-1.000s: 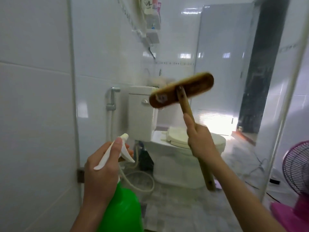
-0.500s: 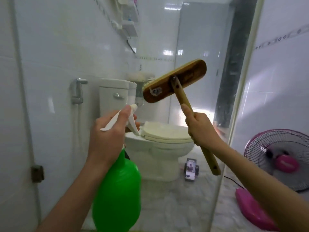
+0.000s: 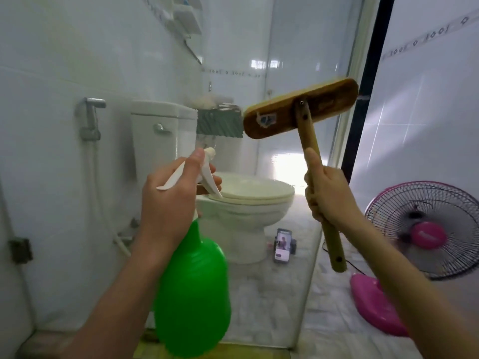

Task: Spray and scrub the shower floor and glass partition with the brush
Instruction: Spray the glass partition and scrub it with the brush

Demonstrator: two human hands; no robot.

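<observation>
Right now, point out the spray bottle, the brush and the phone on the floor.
spray bottle (image 3: 193,294): head view, on its green body.
brush (image 3: 326,101): head view, on the wooden back of its head.
phone (image 3: 282,245): head view, on its lit screen.

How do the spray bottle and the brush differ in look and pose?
The spray bottle is green plastic with a white trigger; the brush is brown wood. The left hand holds the spray bottle body-down; the right hand holds the brush head-up. Both are gripped in the air.

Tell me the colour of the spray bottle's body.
Bright green, with a white trigger head; the spray bottle shows clearly in the head view.
</observation>
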